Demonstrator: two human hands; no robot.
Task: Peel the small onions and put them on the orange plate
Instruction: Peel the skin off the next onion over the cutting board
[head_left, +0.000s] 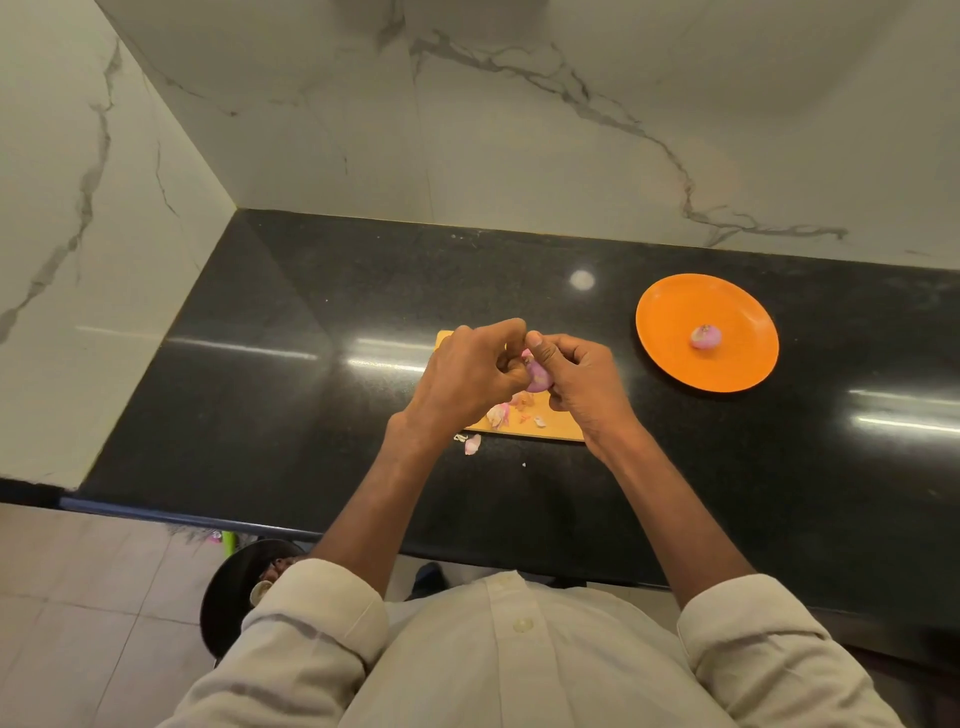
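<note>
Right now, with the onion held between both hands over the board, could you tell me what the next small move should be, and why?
Probably keep pulling off the last skin. Both the left hand and the right hand grip the small onion above the cutting board, where peels lie. Its flesh looks mostly bare, and one peeled onion already sits on the orange plate.

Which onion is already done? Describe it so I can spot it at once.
On the black counter, look right of the hands to the orange plate. The finished onion lies alone near its middle, pink and bare. The other onion is held between both hands above the cutting board.
</note>
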